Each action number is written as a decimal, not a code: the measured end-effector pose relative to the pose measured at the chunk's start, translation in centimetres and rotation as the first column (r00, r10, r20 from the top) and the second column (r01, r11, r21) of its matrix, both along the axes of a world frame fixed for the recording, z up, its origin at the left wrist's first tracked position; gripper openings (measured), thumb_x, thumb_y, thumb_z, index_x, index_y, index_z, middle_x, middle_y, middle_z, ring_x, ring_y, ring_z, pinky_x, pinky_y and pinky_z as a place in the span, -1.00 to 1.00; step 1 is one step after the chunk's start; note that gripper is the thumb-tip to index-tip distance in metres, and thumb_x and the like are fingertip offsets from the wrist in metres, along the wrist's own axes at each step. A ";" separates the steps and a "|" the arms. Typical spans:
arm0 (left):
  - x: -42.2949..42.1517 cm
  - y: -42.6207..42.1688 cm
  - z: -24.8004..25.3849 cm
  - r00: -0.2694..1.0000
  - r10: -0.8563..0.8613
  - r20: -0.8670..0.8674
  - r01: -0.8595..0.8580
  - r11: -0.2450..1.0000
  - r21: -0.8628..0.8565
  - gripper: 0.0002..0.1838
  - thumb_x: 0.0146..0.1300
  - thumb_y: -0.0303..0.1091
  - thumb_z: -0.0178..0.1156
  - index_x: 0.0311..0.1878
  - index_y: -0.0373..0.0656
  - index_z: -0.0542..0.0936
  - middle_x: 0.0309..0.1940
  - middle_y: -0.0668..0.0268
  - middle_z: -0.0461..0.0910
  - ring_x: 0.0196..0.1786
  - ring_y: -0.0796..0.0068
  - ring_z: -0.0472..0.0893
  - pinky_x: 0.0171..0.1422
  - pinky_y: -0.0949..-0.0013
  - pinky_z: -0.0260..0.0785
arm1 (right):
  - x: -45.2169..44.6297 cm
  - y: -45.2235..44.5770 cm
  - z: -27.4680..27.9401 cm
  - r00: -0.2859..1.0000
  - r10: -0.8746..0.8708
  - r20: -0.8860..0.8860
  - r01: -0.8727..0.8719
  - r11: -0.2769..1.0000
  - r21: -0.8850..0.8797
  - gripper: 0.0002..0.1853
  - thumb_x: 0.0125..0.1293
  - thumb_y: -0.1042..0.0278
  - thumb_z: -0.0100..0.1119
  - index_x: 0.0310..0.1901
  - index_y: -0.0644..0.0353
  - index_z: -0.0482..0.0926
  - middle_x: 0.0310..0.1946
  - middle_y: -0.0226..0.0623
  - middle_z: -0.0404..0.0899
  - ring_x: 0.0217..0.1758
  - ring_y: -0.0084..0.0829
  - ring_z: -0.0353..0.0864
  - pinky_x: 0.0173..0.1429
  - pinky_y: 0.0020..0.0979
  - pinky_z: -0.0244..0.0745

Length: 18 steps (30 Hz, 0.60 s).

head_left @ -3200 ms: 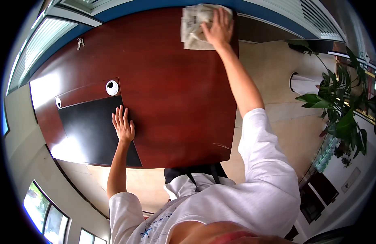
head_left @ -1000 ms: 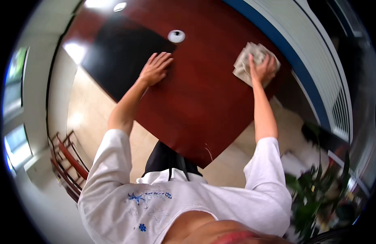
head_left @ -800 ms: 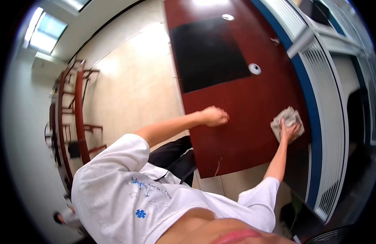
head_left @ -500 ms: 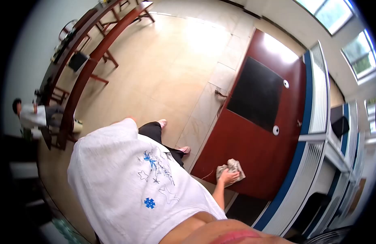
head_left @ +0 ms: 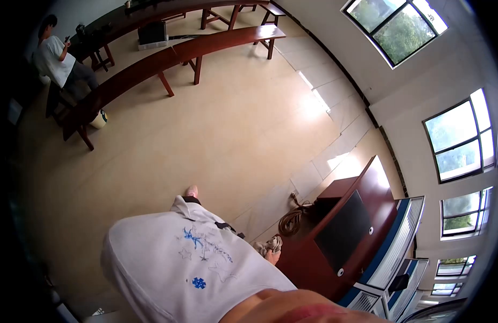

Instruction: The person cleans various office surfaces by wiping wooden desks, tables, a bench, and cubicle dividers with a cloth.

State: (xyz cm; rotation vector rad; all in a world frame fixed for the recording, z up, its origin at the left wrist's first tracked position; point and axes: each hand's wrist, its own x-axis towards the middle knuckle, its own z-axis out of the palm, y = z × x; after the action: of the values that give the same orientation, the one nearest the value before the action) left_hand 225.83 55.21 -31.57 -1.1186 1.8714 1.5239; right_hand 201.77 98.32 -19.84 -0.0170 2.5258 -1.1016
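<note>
My right hand [head_left: 273,257] is closed around a crumpled, greyish-beige cloth [head_left: 267,245]. It is at the near left corner of a reddish-brown desk [head_left: 300,257]; whether the cloth touches the desk cannot be told. A black panel [head_left: 343,226] is set into the desktop, with white round cable-hole covers [head_left: 371,230] along its far side. Beside the desk, a coiled brown cable [head_left: 290,222] lies on the floor. My left hand is out of sight, beyond my white shirt [head_left: 206,250].
Blue-and-white partitions [head_left: 391,264] stand along the desk's right side. Long wooden benches [head_left: 216,42] run across the upper left. A person [head_left: 58,59] is by them, near a pale bucket [head_left: 100,119]. Tiled floor [head_left: 206,129] lies between benches and desk.
My view has swung, bringing more windows and the benches into sight. My right hand, with the cloth, has gone from over the desktop to its near left corner.
</note>
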 end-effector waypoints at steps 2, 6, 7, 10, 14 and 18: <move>3.3 -5.0 -1.1 0.991 0.125 0.056 -0.127 0.991 0.031 -0.63 0.41 -0.05 0.20 0.05 -0.09 0.73 -0.08 0.12 0.78 0.01 0.16 0.74 0.12 0.03 0.57 | -2.2 -5.4 -1.8 0.996 0.084 0.008 -0.083 0.989 -0.122 -0.48 0.28 0.24 0.24 0.22 0.34 0.51 0.10 0.04 0.68 0.16 0.03 0.67 0.25 -0.06 0.51; 12.0 -12.9 -1.0 0.816 0.521 0.248 -0.538 0.843 -0.001 -0.64 0.41 -0.05 0.19 0.05 -0.09 0.72 -0.08 0.13 0.78 0.00 0.17 0.74 0.11 0.03 0.57 | -3.0 -12.1 -4.8 0.994 0.103 -0.046 -0.083 0.944 0.319 -0.46 0.29 0.27 0.31 0.30 0.22 0.53 0.10 -0.09 0.70 0.18 -0.19 0.69 0.22 -0.12 0.57; 12.5 -14.9 -0.7 0.761 0.603 0.239 -0.620 0.784 -0.006 -0.64 0.41 -0.06 0.19 0.05 -0.09 0.72 -0.08 0.13 0.78 -0.01 0.17 0.74 0.10 0.03 0.57 | -3.4 -14.8 -4.4 0.992 0.130 -0.005 -0.122 0.946 0.300 -0.46 0.29 0.27 0.30 0.30 0.22 0.53 0.10 -0.09 0.70 0.18 -0.19 0.69 0.22 -0.12 0.57; 11.9 -22.0 -0.2 0.639 0.755 0.147 -0.763 0.646 -0.004 -0.64 0.41 -0.06 0.19 0.06 -0.09 0.72 -0.09 0.13 0.78 -0.02 0.17 0.75 0.09 0.03 0.57 | -5.8 -23.4 -3.9 0.977 0.199 0.077 -0.211 0.950 0.231 -0.46 0.30 0.28 0.30 0.31 0.22 0.53 0.10 -0.09 0.70 0.17 -0.19 0.70 0.21 -0.13 0.58; 7.7 -29.9 -1.0 0.539 0.842 0.041 -0.842 0.537 0.044 -0.64 0.41 -0.07 0.19 0.06 -0.09 0.71 -0.09 0.14 0.78 -0.03 0.18 0.75 0.08 0.04 0.57 | -11.8 -33.0 -4.1 0.944 0.303 0.130 -0.324 0.925 0.200 -0.46 0.31 0.28 0.29 0.31 0.22 0.53 0.09 -0.10 0.71 0.15 -0.20 0.71 0.21 -0.15 0.58; 2.2 -34.6 -2.2 0.542 0.840 0.027 -0.838 0.538 0.085 -0.65 0.41 -0.08 0.18 0.06 -0.09 0.71 -0.09 0.14 0.78 -0.04 0.19 0.75 0.07 0.04 0.57 | -18.5 -41.6 -6.5 0.908 0.379 0.179 -0.409 0.896 0.172 -0.46 0.32 0.28 0.28 0.32 0.22 0.53 0.08 -0.10 0.72 0.14 -0.21 0.71 0.20 -0.16 0.59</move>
State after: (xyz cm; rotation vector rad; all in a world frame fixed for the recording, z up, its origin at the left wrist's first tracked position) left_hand 228.04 20.66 -33.76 -2.1667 1.2337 2.0563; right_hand 183.27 56.72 -26.38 -0.3685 2.3528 -0.6524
